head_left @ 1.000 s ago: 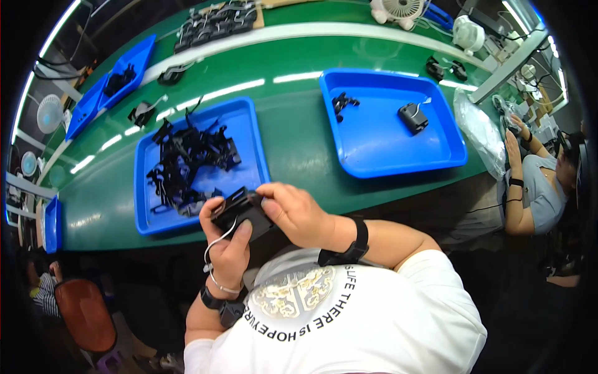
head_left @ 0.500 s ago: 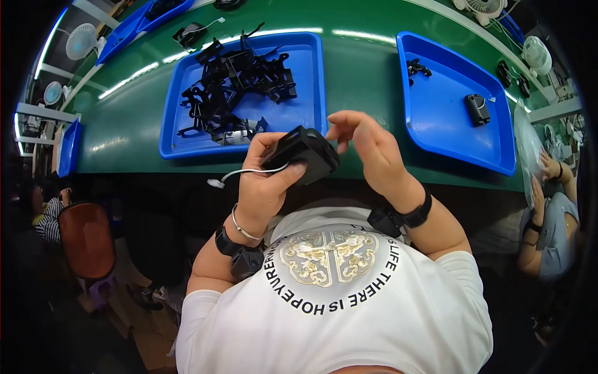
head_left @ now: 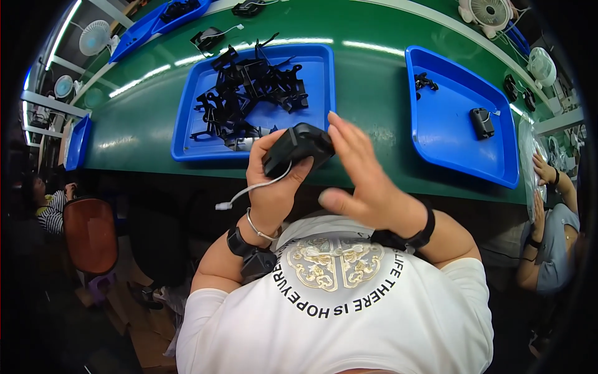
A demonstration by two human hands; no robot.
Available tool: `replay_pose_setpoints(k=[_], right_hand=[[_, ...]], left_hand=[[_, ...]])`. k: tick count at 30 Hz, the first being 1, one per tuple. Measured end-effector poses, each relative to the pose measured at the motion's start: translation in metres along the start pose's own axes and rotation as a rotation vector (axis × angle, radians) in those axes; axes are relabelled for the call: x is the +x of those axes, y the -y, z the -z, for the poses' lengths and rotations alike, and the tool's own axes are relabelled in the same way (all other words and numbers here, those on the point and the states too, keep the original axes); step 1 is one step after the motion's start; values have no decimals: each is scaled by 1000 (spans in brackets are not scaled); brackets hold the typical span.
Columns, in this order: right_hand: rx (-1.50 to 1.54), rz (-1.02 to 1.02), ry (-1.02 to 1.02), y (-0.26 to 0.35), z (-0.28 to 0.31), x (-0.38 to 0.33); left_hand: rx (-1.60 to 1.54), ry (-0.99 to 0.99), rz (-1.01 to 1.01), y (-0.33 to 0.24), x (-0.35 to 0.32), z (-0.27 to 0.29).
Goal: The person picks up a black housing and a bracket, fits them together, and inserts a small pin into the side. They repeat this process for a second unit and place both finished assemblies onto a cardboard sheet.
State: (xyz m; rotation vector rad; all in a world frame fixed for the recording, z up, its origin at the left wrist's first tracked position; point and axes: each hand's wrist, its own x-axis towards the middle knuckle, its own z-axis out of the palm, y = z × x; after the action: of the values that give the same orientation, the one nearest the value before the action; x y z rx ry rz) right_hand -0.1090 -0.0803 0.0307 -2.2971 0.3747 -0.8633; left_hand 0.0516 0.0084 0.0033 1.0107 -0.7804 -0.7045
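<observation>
My left hand [head_left: 272, 192] is closed round a black plastic housing [head_left: 298, 148], held tilted above the table's near edge. A white cable [head_left: 256, 186] runs out of the housing past my left thumb and ends in a small white plug [head_left: 223, 206] hanging free. My right hand [head_left: 374, 187] is open, with its fingers stretched out and its thumb apart. Its fingertips are at the right end of the housing; whether they press on it I cannot tell. Part of the housing's underside is hidden by my left fingers.
Beyond my hands, a blue tray [head_left: 331, 81] holds a heap of black plastic brackets [head_left: 240, 87]. Another blue tray [head_left: 448, 134] to the right holds a black cabled unit [head_left: 481, 123] and small black parts [head_left: 425, 81]. A similar unit [head_left: 208, 38] lies behind. Another person's hands [head_left: 543, 171] are at far right.
The housing has turned in my left hand, and the cable now drops lower. My right hand has gone from curled fingers to stretched ones along the housing's right end. The whole view has shifted slightly.
</observation>
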Motion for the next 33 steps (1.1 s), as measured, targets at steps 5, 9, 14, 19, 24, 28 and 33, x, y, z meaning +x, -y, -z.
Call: replay_pose_setpoints(k=[5,9,14,19,24,28,33], right_hand=[[-17,29,62,-6,-2,7],[35,138,95,8,7,10],[87,131,86,8,-9,13],[70,-2,-17,-1,-3,16],[153,96,120,5,-14,20],[124,76,98,2,-7,21],[145,103,85,12,-9,18]], left_hand=[[70,16,-53,0,4,2],[70,-56,-27,-4,4,2],[259,-6,-108,-9,2,0],[174,-36,-119,-9,2,3],[186,-36,-147,-7,7,5],[257,-39,-196,-8,5,6],[387,0,-324,-2,9,0]])
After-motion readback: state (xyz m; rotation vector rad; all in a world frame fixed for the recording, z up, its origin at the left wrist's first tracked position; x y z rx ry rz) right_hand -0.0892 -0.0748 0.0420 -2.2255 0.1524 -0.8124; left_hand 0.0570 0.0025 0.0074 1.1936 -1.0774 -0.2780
